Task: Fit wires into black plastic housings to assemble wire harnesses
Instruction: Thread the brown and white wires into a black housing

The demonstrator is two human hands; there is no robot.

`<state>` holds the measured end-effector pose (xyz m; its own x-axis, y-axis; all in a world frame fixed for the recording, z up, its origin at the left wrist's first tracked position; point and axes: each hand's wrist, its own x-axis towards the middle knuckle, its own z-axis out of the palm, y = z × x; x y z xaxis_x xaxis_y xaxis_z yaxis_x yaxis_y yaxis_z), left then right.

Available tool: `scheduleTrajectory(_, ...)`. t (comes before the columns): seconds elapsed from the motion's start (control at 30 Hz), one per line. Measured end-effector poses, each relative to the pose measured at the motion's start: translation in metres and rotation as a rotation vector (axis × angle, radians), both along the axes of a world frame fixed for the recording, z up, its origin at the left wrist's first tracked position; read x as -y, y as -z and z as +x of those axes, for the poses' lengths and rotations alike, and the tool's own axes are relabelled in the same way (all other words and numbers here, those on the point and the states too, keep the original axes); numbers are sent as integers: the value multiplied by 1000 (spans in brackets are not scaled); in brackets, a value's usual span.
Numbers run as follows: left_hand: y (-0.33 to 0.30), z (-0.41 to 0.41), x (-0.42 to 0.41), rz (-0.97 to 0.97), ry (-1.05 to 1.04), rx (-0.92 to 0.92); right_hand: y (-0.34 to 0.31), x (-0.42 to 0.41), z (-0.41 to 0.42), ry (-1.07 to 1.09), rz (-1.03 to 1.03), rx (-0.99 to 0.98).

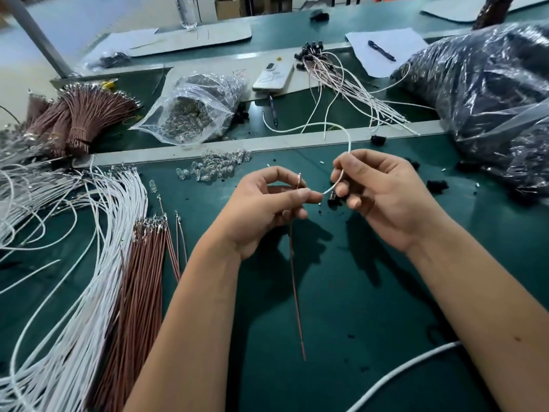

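Two hands working: left hand pinching brown wire, right hand gripping white wire and housing, lining up insertion.

Matt green table mat, glossy clear plastic bag, smooth white-insulated wires, white paper sheet.

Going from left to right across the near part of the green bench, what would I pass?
White wires → brown wires → left hand, pinching a brown wire → right hand, holding a white wire → clear plastic bag.
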<state>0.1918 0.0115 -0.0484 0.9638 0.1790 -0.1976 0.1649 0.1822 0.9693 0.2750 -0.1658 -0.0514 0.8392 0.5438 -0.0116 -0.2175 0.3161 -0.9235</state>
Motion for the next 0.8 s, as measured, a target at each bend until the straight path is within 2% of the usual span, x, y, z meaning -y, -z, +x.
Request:
scheduleTrajectory(0.3, 6, 5, 13, 195, -34, 207, 5, -3, 1, 24, 1, -35)
scheduleTrajectory(0.6, 12, 11, 19, 273, -141, 221, 2, -2, -1, 66, 21, -22)
scheduleTrajectory(0.8, 18, 14, 19, 430, -209, 291, 3, -1, -2, 106, -42, -9)
